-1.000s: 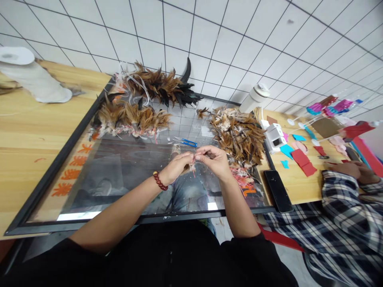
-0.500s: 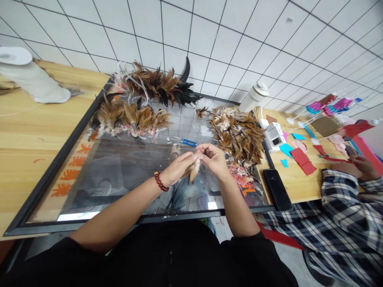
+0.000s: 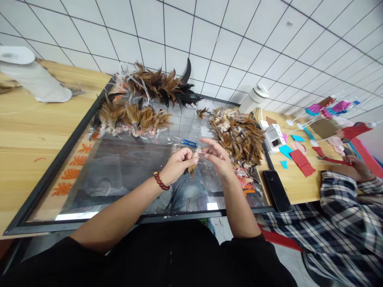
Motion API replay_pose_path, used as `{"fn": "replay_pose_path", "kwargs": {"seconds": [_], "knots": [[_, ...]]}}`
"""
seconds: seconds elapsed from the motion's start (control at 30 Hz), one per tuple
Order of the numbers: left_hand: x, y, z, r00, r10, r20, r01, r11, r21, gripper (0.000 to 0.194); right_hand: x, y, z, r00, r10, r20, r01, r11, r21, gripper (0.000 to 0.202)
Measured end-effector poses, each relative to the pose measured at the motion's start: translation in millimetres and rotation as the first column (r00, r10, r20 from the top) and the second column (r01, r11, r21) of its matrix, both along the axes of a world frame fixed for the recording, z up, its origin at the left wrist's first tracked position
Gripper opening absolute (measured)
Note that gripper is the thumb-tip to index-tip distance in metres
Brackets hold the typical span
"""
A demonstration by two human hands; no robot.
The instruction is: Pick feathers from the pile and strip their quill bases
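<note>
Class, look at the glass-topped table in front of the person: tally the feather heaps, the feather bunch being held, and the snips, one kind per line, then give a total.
Feather heaps lying on the glass: 3, namely the dark heap at the back, the brown heap at the left and the loose heap at the right
Small feather bunch in the left hand: 1
Blue-handled snips: 1
Total: 5

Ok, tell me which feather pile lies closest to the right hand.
The loose brown pile beside the right hand; the two strung bundles lie far off, up left.
</note>
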State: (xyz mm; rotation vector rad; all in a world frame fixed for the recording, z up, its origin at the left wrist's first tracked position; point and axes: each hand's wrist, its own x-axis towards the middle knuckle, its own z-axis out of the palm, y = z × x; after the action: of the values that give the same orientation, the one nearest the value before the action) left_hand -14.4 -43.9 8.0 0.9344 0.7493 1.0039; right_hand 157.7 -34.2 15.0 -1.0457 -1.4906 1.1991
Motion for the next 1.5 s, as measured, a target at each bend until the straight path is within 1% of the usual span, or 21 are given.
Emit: {"fn": "replay_pose_path", "kwargs": {"seconds": [0.07, 0.13, 0.2, 0.27, 0.33, 0.4, 0.5, 0.53, 0.6, 0.67, 0.77, 0.83, 0.9, 0.97, 1.07, 1.17, 1.27, 1.33, 1.4, 1.47, 1.5], "knots": [[-0.7, 0.1, -0.3, 1.0, -0.013, -0.009, 0.013, 1.0, -0.009, 0.04, 0.9, -4.0, 5.9, 0.996, 0.085, 0.003, -0.085, 0.996, -0.035, 0.05], [-0.9, 0.0, -1.2, 1.0, -0.025, -0.011, 0.025, 1.0, -0.011, 0.039, -1.2, -6.4, 8.0, 0.991, 0.127, 0.044, -0.125, 0.991, -0.054, 0.048], [-0.3, -0.5, -2.0, 1.0, -0.023, -0.019, 0.023, 1.0, -0.007, 0.039, -5.3, -6.6, 5.8, 0.992, 0.107, 0.068, -0.104, 0.993, -0.052, 0.038], [0.6, -1.2, -2.3, 0.999, -0.025, -0.029, 0.025, 1.0, -0.007, 0.039, -9.7, -5.3, 1.0, 0.998, 0.055, 0.043, -0.053, 0.997, -0.053, 0.029], [0.6, -1.0, -1.6, 0.999, -0.022, -0.04, 0.022, 1.0, 0.007, 0.036, -12.9, -3.8, -3.2, 1.0, 0.005, -0.004, -0.006, 0.997, -0.078, 0.028], [-1.6, 1.4, 0.3, 0.997, 0.038, -0.061, -0.034, 0.998, 0.06, 0.03, -14.4, -2.9, -5.2, 0.999, -0.034, -0.025, 0.031, 0.993, -0.111, 0.03], [-9.2, 9.1, 4.6, 0.976, 0.191, -0.1, -0.175, 0.973, 0.149, 0.035, -14.9, -2.8, -5.4, 0.997, -0.076, 0.003, 0.075, 0.988, -0.138, 0.032], [-12.0, 12.0, 5.9, 0.972, 0.208, -0.107, -0.191, 0.97, 0.151, 0.035, -15.0, -2.8, -5.4, 0.997, -0.079, 0.015, 0.081, 0.987, -0.137, 0.032], [-16.3, 16.5, 7.4, 0.981, 0.155, -0.118, -0.143, 0.984, 0.105, 0.035, -16.0, -2.4, -6.5, 0.995, -0.091, 0.04, 0.095, 0.99, -0.104, 0.031], [-17.2, 18.0, 6.4, 0.993, 0.045, -0.109, -0.041, 0.999, 0.036, 0.035, -17.6, -1.4, -8.9, 0.991, -0.116, 0.068, 0.119, 0.992, -0.04, 0.028], [-13.0, 15.1, 1.1, 0.987, -0.133, -0.091, 0.128, 0.99, -0.05, 0.031, -20.2, 0.5, -13.2, 0.981, -0.131, 0.14, 0.128, 0.991, 0.029, 0.025], [-9.3, 12.1, -2.9, 0.981, -0.158, -0.115, 0.149, 0.986, -0.081, 0.029, -21.0, 1.4, -15.1, 0.977, -0.133, 0.165, 0.127, 0.991, 0.042, 0.022], [-6.4, 10.1, -5.4, 0.985, -0.097, -0.144, 0.085, 0.992, -0.089, 0.029, -20.6, 2.0, -15.8, 0.978, -0.147, 0.148, 0.145, 0.989, 0.025, 0.021], [-4.7, 9.2, -6.0, 0.99, -0.021, -0.141, 0.009, 0.996, -0.084, 0.025, -18.5, 2.5, -15.8, 0.975, -0.177, 0.132, 0.18, 0.984, -0.009, 0.022], [-3.9, 9.0, -4.2, 0.993, 0.06, -0.103, -0.07, 0.993, -0.094, 0.021, -13.6, 3.0, -15.3, 0.958, -0.213, 0.191, 0.223, 0.974, -0.03, 0.024], [-3.8, 8.7, -1.9, 0.994, 0.082, -0.069, -0.089, 0.989, -0.116, 0.022, -10.5, 2.7, -14.5, 0.931, -0.224, 0.288, 0.229, 0.973, 0.014, 0.026], [-4.4, 8.8, 0.2, 0.996, 0.083, 0.007, -0.081, 0.985, -0.155, 0.025, -10.8, 1.5, -13.9, 0.9, -0.266, 0.345, 0.257, 0.964, 0.071, 0.025], [-5.0, 9.7, 1.5, 0.993, 0.109, 0.049, -0.099, 0.98, -0.173, 0.025, -12.1, 0.3, -13.6, 0.898, -0.287, 0.334, 0.282, 0.957, 0.064, 0.024], [-5.7, 10.9, 2.3, 0.987, 0.15, 0.059, -0.138, 0.975, -0.177, 0.024, -14.6, -1.3, -13.0, 0.892, -0.331, 0.308, 0.327, 0.943, 0.066, 0.023], [-6.3, 11.8, 2.1, 0.977, 0.204, 0.054, -0.194, 0.969, -0.156, 0.023, -19.6, -3.4, -12.1, 0.877, -0.392, 0.279, 0.382, 0.92, 0.093, 0.024], [-6.6, 12.1, 1.4, 0.972, 0.229, 0.043, -0.221, 0.966, -0.136, 0.023, -23.3, -4.5, -11.8, 0.882, -0.393, 0.26, 0.383, 0.919, 0.09, 0.025]]}}
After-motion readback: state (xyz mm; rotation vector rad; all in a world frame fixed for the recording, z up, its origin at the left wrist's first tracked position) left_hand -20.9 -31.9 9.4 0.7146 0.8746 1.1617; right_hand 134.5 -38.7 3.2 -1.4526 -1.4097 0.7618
